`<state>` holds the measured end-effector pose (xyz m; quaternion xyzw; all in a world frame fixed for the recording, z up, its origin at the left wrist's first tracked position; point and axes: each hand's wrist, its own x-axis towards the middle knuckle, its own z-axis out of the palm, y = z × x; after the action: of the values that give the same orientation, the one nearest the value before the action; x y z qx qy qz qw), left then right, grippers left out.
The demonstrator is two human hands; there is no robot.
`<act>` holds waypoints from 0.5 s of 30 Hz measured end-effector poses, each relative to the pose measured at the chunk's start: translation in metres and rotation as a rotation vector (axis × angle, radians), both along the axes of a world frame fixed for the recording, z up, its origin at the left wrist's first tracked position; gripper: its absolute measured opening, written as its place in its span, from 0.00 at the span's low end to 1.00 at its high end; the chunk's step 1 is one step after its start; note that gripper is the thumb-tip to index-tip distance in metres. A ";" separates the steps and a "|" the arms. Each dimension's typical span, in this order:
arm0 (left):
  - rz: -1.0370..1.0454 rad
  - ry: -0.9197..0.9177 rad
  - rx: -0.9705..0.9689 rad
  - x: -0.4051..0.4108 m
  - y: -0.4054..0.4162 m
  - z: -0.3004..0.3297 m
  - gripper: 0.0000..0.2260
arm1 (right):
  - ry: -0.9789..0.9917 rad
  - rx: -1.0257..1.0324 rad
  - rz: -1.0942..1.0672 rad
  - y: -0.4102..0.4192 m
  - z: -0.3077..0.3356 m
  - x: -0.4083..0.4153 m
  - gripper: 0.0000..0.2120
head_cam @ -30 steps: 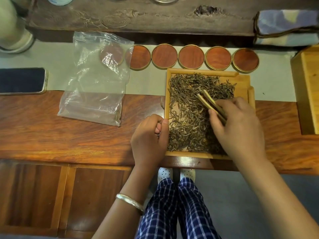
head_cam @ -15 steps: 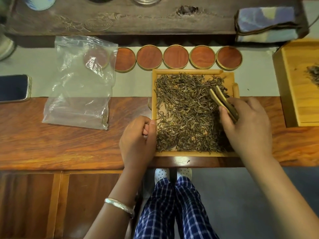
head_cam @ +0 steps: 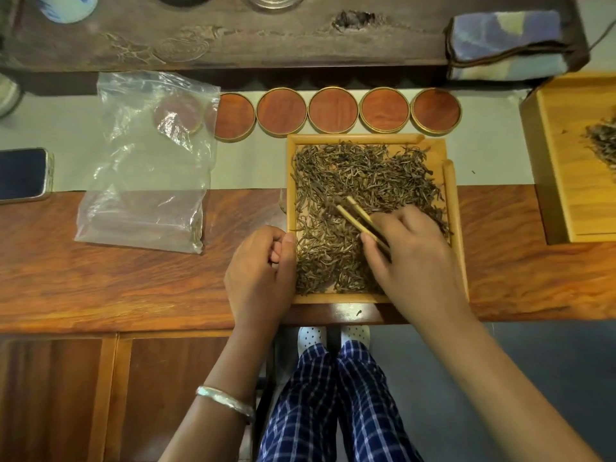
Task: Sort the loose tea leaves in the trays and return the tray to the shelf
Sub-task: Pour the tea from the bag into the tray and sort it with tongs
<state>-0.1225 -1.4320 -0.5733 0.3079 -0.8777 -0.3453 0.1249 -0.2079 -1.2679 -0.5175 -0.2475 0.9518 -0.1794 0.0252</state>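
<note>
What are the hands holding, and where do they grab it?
The right hand pinches bamboo tweezers at their back end. The left hand is curled beside the tray; whether it holds anything cannot be told.

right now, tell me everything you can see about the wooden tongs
The wooden tongs are a pale, bamboo-looking pair of flat strips. The right hand pinches them near the back end, which is hidden under the fingers. They lie low and slanted, pointing up-left over the middle of the tray, the two tips close together and down among the tea leaves. Whether they grip a leaf cannot be told.
</note>
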 end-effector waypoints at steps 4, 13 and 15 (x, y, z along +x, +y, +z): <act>-0.024 0.049 -0.027 -0.001 0.001 0.000 0.11 | 0.032 -0.012 -0.003 -0.002 0.000 0.002 0.13; -0.031 0.089 -0.058 0.001 0.000 -0.003 0.10 | 0.019 0.004 0.012 -0.015 0.001 0.005 0.12; -0.032 0.092 -0.066 0.002 -0.001 -0.003 0.10 | 0.050 -0.022 -0.033 -0.008 0.002 0.000 0.12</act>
<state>-0.1204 -1.4328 -0.5767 0.2732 -0.8867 -0.3321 0.1697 -0.2084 -1.2760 -0.5151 -0.2363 0.9541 -0.1841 -0.0045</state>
